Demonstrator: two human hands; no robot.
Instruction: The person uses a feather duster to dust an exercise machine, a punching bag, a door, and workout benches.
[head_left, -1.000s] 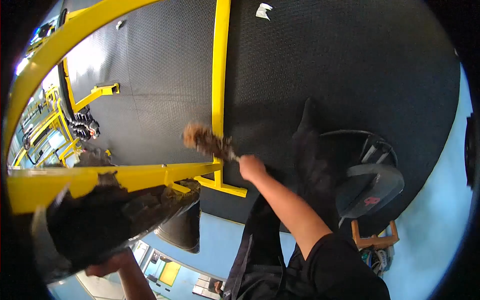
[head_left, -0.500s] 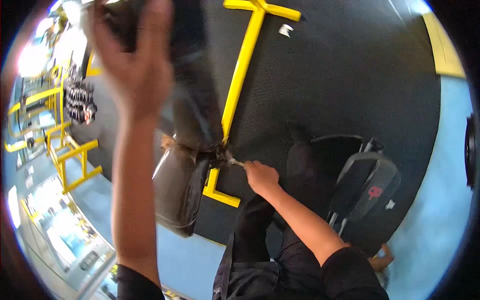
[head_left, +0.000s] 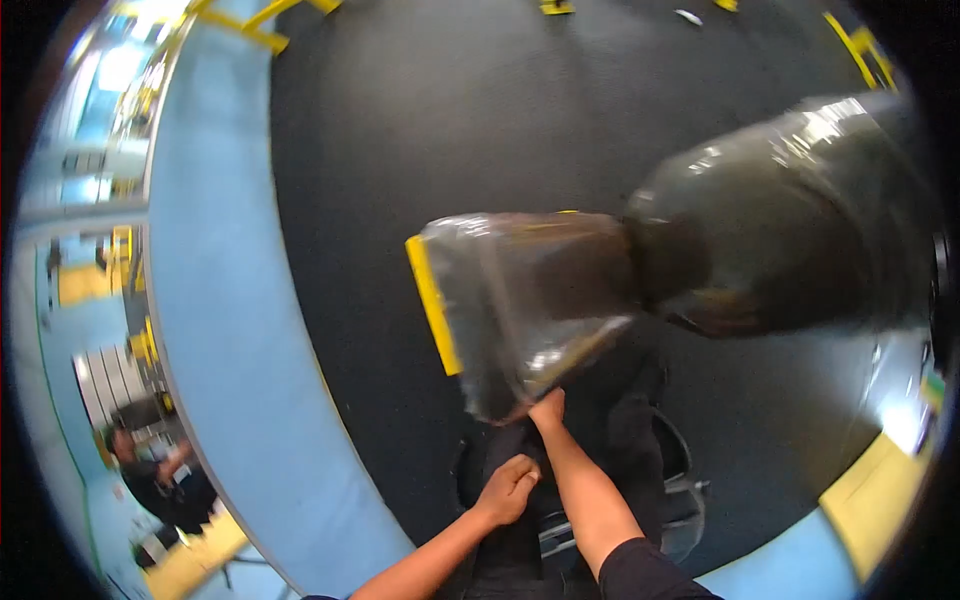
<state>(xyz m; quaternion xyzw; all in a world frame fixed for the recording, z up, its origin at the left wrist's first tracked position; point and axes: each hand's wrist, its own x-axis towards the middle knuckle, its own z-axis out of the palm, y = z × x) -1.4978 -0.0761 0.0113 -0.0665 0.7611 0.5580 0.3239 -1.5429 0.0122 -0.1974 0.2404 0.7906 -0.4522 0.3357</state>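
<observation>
A padded bench wrapped in clear plastic lies across the view, with a smaller brown pad (head_left: 575, 270) and a larger dark pad (head_left: 790, 225) meeting at a narrow joint. A yellow frame end (head_left: 433, 305) sticks out beyond the smaller pad. My right hand (head_left: 547, 408) is at the near lower edge of the smaller pad; its fingers are mostly hidden there, so any grip cannot be seen. Just below and to the left, my left hand (head_left: 508, 490) is closed with curled fingers, above my leg. Whatever it may hold does not show.
Black matting (head_left: 430, 110) covers the floor, bordered by a blue strip (head_left: 225, 290). Beside my legs is a dark seat with metal parts (head_left: 685, 510). Another person (head_left: 165, 480) is at the far left by a yellow-topped table (head_left: 200, 555). Yellow frames (head_left: 255, 20) stand farther off.
The view has swung left, and the bench now lies crosswise. My left hand has come down from high up and closed. My right hand, earlier on a thin tool at the bench joint, is now at the pad edge.
</observation>
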